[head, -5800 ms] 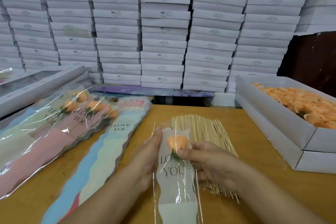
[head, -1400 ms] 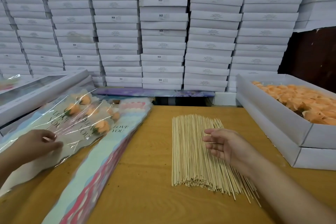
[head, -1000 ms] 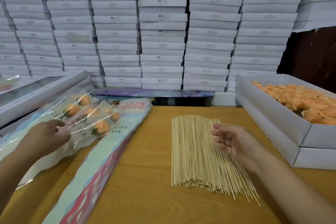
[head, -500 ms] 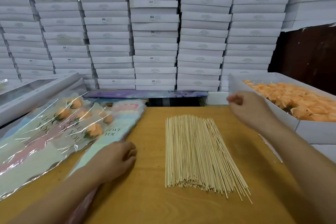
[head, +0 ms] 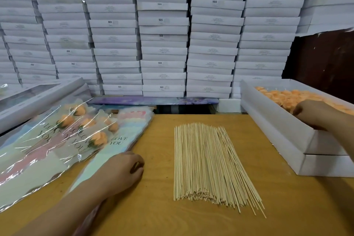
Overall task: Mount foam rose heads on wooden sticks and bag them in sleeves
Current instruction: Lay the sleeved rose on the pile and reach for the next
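A bundle of thin wooden sticks [head: 206, 163] lies in the middle of the wooden table [head: 153, 210]. Orange foam rose heads [head: 283, 95] fill a white box [head: 277, 126] at the right. My right hand [head: 316, 114] reaches into that box, its fingers curled down among the heads; what they hold is hidden. A stack of flat "LOVE YOU" sleeves [head: 126, 136] lies at the left. My left hand [head: 118, 173] rests at its near edge, fingers loosely curled, nothing seen in it. Several bagged roses [head: 67, 136] lie further left.
A wall of stacked white boxes [head: 162, 44] stands behind the table. A long white windowed box [head: 38, 96] sits at the far left. Bare wood shows between the sleeves and the sticks and in front of them.
My right hand has left the sticks and gone right into the rose box. My left hand has come off the bagged roses to the near edge of the sleeve stack.
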